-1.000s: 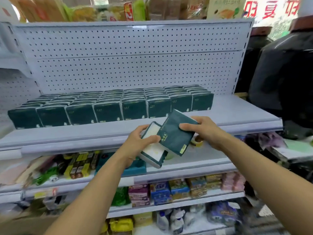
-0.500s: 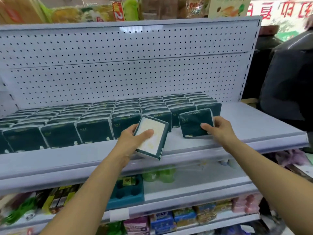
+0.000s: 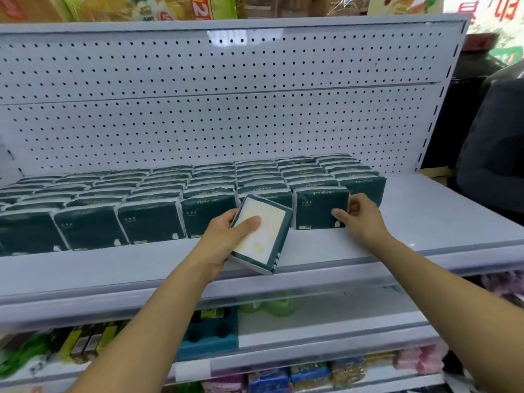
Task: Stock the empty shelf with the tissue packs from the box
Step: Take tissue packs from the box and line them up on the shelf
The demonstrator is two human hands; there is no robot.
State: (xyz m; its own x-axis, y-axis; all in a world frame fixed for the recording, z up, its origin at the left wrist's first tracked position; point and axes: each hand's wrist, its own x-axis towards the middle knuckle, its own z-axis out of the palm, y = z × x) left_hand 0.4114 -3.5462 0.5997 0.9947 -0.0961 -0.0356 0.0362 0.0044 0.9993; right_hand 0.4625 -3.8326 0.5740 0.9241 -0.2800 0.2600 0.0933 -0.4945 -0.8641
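Stocking a shelf, head view. The right hand (image 3: 360,219), right of frame centre, pinches the right edge of a standing tissue pack (image 3: 321,207), thumb on its dark green front face and fingers curled behind; the pack stands on the shelf (image 3: 425,211) at the front of the second column from the right. The left hand (image 3: 226,239), at centre frame, grips a second tissue pack (image 3: 259,232) with the thumb across its pale face and the fingers under its left edge (this pack hangs above the front lip of the shelf, touching nothing else that can be seen).

Orientation: the standing pack rests on a long edge, broad face toward the camera, long axis running left to right. The held pack is tilted, pale face up toward the camera, long axis running from upper left to lower right, its lower corner past the shelf lip.

Risks, as judged: the standing pack could topple forward if released before it leans squarely on the stocked packs (image 3: 170,191) behind it; pushing too hard could skew that column. The one-handed hold on the tilted pack looks loose enough to slip over the lip.
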